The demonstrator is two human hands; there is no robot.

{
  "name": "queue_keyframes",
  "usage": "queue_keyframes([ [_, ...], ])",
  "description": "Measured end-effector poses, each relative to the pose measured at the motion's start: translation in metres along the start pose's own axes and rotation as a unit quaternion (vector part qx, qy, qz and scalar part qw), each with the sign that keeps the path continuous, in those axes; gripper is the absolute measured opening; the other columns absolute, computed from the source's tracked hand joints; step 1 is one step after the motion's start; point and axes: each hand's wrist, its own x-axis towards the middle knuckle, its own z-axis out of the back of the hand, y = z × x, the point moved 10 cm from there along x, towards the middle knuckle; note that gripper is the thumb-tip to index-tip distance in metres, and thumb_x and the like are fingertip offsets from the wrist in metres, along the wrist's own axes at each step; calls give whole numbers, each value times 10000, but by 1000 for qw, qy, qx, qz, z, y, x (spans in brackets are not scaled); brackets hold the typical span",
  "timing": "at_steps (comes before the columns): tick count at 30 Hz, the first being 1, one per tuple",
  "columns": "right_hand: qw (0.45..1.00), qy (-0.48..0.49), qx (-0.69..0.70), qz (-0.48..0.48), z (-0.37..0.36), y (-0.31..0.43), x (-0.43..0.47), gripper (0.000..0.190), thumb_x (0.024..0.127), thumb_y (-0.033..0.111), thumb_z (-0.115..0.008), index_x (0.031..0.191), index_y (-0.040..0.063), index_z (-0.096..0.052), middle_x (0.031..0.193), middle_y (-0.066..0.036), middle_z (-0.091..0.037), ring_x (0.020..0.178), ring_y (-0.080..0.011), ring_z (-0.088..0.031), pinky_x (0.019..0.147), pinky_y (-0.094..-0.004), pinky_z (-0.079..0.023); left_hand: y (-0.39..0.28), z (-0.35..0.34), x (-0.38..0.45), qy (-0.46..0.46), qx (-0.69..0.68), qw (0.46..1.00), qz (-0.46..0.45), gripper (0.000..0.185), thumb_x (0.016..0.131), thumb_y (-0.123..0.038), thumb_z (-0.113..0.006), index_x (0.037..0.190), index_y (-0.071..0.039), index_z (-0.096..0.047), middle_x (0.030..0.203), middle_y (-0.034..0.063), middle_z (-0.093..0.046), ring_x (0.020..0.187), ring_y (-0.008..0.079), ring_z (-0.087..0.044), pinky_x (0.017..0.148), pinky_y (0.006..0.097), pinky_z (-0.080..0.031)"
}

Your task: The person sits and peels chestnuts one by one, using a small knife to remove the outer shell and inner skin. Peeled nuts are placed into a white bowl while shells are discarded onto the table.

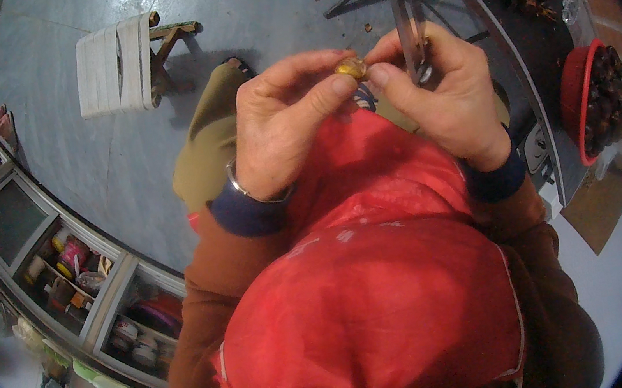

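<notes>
Between the thumb and index finger of my left hand (284, 121) is a small yellow piece with a thin brownish skin, apparently a part-peeled chestnut (352, 68). The thumb and fingertips of my right hand (446, 99) meet its right side. Tucked in that same right hand is a metal tool with two long narrow arms (409, 22), perhaps scissors; its lower part is partly hidden by the fingers. Both hands are above my lap, over a red apron (361, 305).
A red plastic basin (573, 106) of dark brown chestnuts (605, 102) stands at the right. A folding stool (115, 69) is on the grey floor ahead. A glass-fronted cabinet (85, 335) runs along the left. A curved dark edge (516, 49) passes beside my right hand.
</notes>
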Motion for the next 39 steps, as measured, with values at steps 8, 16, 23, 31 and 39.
queue_keyframes([
  [8, 992, 51, -116, 12, -1, 4, 1, 134, 759, 26, -658, 869, 11, -584, 710, -45, -579, 642, -117, -552, 593, -253, -449, -7, 1, -2, -17, 102, 995, -5, 191, 825, -1, -649, 1012, 36, -637, 890, 66, -669, 761, 87, -609, 677, 203, -505],
  [16, 975, 109, -171, 87, -6, 18, 4, 182, 663, 44, -671, 795, 34, -546, 647, -150, -542, 593, -304, -575, 524, -362, -438, -7, -1, -4, -6, 124, 992, -17, 169, 821, -9, -658, 981, 47, -649, 829, 50, -667, 739, 74, -600, 671, 204, -505],
  [23, 972, 126, -169, 106, -11, 15, 2, 150, 683, 40, -657, 790, 27, -553, 664, -155, -559, 616, -321, -590, 538, -373, -455, -4, 1, -5, -3, 170, 984, -52, 154, 826, -27, -657, 966, 36, -657, 772, 34, -661, 700, 62, -583, 634, 200, -484],
  [31, 970, 119, -178, 114, -14, 14, 1, 131, 685, 45, -649, 774, 21, -556, 653, -160, -560, 605, -316, -592, 537, -367, -460, -3, 0, -7, -10, 234, 970, -71, 127, 812, -43, -665, 930, 2, -677, 712, 33, -647, 662, 52, -574, 595, 209, -472],
  [39, 973, 117, -177, 90, -14, 8, 0, 144, 673, 54, -658, 767, 21, -554, 634, -155, -559, 593, -309, -594, 528, -363, -462, -6, -2, -7, -1, 294, 952, -91, 120, 799, -32, -662, 915, -8, -677, 690, 55, -642, 639, 64, -580, 579, 224, -470],
])
